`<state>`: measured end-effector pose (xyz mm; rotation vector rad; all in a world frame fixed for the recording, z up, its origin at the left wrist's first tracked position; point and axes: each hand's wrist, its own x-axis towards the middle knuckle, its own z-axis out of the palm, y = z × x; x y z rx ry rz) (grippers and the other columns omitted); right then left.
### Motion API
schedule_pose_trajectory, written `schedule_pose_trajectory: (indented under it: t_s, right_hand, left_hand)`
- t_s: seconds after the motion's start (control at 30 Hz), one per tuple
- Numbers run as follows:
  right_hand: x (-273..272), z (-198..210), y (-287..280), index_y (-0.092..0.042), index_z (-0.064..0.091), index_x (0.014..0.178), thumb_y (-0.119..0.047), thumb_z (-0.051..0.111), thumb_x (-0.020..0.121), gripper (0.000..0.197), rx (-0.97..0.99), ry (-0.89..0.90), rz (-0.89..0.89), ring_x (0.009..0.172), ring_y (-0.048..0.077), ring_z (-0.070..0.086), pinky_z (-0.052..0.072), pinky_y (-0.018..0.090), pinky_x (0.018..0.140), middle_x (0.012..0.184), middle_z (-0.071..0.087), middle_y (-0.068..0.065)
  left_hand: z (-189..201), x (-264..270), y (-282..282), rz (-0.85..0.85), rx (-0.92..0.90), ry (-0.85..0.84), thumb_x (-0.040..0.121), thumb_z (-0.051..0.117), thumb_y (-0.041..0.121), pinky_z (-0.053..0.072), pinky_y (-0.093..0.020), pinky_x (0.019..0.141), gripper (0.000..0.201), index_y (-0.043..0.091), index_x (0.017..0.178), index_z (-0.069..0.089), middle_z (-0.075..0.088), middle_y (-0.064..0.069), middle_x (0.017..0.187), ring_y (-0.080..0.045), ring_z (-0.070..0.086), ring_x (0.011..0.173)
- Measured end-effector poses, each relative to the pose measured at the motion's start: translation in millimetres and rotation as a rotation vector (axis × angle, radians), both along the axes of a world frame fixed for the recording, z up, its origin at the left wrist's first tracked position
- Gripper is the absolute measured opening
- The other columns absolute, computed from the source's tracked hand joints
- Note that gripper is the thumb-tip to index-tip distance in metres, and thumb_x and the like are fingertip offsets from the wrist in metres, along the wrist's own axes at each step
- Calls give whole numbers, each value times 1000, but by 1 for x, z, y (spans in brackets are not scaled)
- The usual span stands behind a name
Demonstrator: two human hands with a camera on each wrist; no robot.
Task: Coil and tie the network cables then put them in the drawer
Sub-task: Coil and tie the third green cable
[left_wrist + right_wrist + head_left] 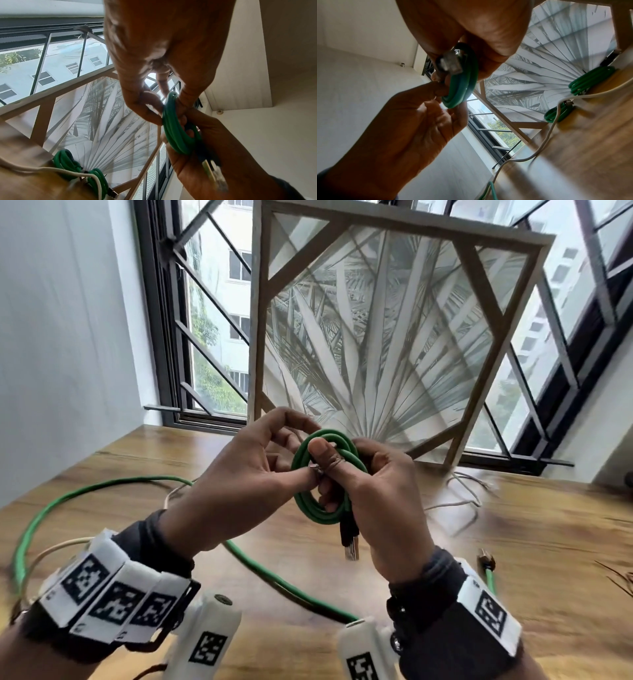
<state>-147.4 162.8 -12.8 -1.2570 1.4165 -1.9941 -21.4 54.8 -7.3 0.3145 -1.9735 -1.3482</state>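
Both hands hold a small green cable coil [323, 510] above the wooden table [534, 546]. My right hand [342, 467] grips it from the right, thumb pressed on the front of the loops. My left hand [303, 469] pinches the coil's left side with thumb and forefinger, at a small metallic bit I cannot make out. The coil's plug [350, 544] hangs below the right palm. In the left wrist view the coil [176, 135] sits between both hands, and the right wrist view shows it [462, 86] edge-on. Another tied green coil [585, 79] lies on the table by the panel.
A long loose green cable [51, 508] curves over the table's left side and runs under my wrists. A thin white cable [455, 503] trails at the back right. A green cable end with a plug [488, 568] lies at right. A framed leaf-print panel [394, 337] leans against the window.
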Motion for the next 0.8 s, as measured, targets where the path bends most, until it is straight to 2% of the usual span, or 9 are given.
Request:
schedule_pose_trajectory:
  t_s: [0.1, 0.17, 0.27, 0.43, 0.57, 0.63, 0.67, 0.73, 0.8]
  right_hand:
    - [-2, 0, 0, -7, 72, 77, -17, 76, 90, 17, 27, 14, 7, 47, 16, 49, 42, 24, 43, 58, 58, 11]
    - [-3, 1, 0, -7, 71, 82, -22, 74, 90, 17, 40, 2, 37, 46, 15, 47, 39, 23, 43, 60, 60, 12]
    - [-4, 2, 0, -4, 66, 92, -32, 66, 89, 29, 70, -50, 126, 47, 14, 45, 36, 20, 43, 62, 57, 10]
    - [0, -2, -4, -6, 61, 93, -39, 62, 90, 34, 81, -54, 96, 49, 14, 45, 37, 20, 44, 56, 53, -8]
    - [-1, -1, -3, -2, 57, 109, -34, 64, 95, 36, 92, -62, 87, 49, 15, 47, 39, 22, 43, 61, 61, -7]
    - [-3, 0, -1, 2, 59, 116, -26, 64, 98, 34, 105, -45, 123, 47, 15, 46, 38, 22, 42, 57, 57, -9]
    - [-4, 0, -1, 4, 62, 115, -24, 64, 99, 33, 110, -37, 143, 46, 15, 45, 37, 22, 42, 56, 54, -8]
    - [-4, 0, -1, 7, 65, 113, -23, 65, 99, 32, 101, -77, 195, 47, 17, 43, 35, 22, 42, 58, 47, -2]
    - [-4, 1, -1, 8, 63, 114, -27, 62, 101, 37, 87, -171, 306, 53, 18, 41, 35, 22, 46, 65, 44, 2]
  left_hand:
    - [0, 3, -7, -71, 35, -70, 78, 82, 11, 64, -47, 90, 42, 21, 117, 71, 75, -9, 106, -38, 75, 97]
    - [2, 5, -11, -156, 155, -76, 74, 69, 22, 58, -43, 88, 47, 14, 120, 73, 76, -15, 112, -33, 73, 100]
    - [4, 4, -16, -194, 244, -57, 97, 57, 25, 57, -42, 90, 34, 10, 120, 76, 73, -27, 116, -36, 70, 103]
    - [-2, 2, -19, -205, 185, -108, 100, 54, 26, 62, -32, 86, 39, 3, 129, 69, 72, -22, 125, -40, 69, 112]
    - [-7, -1, -22, -170, 159, -138, 106, 50, 19, 61, -28, 80, 36, -5, 128, 66, 73, -23, 119, -26, 68, 100]
    - [-11, -4, -22, -110, 80, -157, 110, 47, 15, 59, -31, 78, 30, -3, 123, 67, 75, -14, 102, -20, 67, 89]
    - [-13, -6, -21, -76, 27, -158, 111, 46, 11, 59, -37, 80, 28, 0, 121, 69, 75, -11, 100, -23, 68, 88]
    - [-15, -9, -22, -21, -58, -134, 110, 45, 10, 57, -58, 93, 28, 4, 118, 71, 74, -22, 107, -42, 67, 102]
    - [-14, -8, -22, 23, -97, -82, 102, 44, 14, 50, -66, 97, 31, 5, 109, 73, 72, -27, 105, -48, 64, 105]
